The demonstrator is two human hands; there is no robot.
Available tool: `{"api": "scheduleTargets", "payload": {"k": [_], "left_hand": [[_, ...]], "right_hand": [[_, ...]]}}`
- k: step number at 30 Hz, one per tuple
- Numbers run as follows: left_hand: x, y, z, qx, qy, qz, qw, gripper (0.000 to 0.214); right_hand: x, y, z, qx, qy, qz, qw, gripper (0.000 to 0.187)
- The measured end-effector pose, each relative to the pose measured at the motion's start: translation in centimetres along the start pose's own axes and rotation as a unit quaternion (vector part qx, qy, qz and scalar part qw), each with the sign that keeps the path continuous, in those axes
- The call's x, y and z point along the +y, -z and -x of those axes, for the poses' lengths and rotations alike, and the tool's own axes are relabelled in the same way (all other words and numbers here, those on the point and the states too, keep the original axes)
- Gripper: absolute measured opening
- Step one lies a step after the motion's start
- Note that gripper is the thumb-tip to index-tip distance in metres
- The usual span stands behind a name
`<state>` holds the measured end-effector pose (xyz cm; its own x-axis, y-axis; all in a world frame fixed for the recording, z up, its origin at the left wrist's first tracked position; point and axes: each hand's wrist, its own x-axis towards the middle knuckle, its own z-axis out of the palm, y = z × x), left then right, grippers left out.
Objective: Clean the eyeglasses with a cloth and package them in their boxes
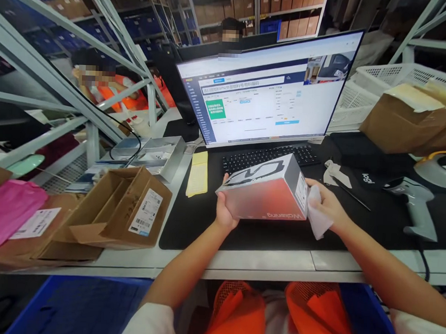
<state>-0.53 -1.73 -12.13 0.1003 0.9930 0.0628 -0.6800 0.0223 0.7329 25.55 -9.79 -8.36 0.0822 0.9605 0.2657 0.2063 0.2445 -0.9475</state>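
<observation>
A white and red product box (266,196) with dark line artwork on its top is held tilted above the black desk mat (201,230). My left hand (225,209) grips its left end, thumb on the front face. At the right end my right hand (326,206) has its fingers closed, with a crumpled translucent white tissue (318,215) hanging from them. The fingers behind that end of the box are partly hidden. Just beyond the box lies a black keyboard (271,157), partly covered by it.
A monitor (266,100) stands behind the keyboard. To the right are a barcode scanner (415,205), a thin dark tool (349,190) and white baskets (408,74). Yellow notes (198,173) and an opened cardboard box (132,210) are on the left. Two people are beyond the desk.
</observation>
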Motion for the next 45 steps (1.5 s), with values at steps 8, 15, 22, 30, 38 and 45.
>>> {"api": "scheduleTargets", "payload": {"k": [8,15,22,30,38,45], "left_hand": [[-2.5,0.0,1.8,0.013,0.013,-0.034,0.999,0.106],[-3.1,1.2,2.4,-0.113,0.009,-0.093,0.989,0.110],[-3.1,2.8,0.4,-0.294,0.021,-0.223,0.929,0.106],[-2.9,3.0,0.0,-0.289,0.009,-0.311,0.905,0.131],[-2.8,3.0,0.0,-0.259,-0.009,-0.362,0.895,0.129],[-2.2,2.9,0.1,-0.257,-0.049,-0.388,0.884,0.122]], "right_hand": [[-1.5,0.8,-0.6,-0.044,0.029,0.103,0.993,0.117],[-5.9,0.2,-3.0,-0.030,0.085,0.165,0.982,0.121],[-10.0,-0.8,-5.9,-0.008,0.223,0.243,0.944,0.066],[-8.4,-0.5,-6.3,0.031,0.219,0.236,0.946,0.059],[-8.1,-0.4,-7.0,0.063,0.181,0.314,0.930,0.059],[-7.9,-1.3,-7.5,0.025,0.195,0.329,0.924,0.059]]}}
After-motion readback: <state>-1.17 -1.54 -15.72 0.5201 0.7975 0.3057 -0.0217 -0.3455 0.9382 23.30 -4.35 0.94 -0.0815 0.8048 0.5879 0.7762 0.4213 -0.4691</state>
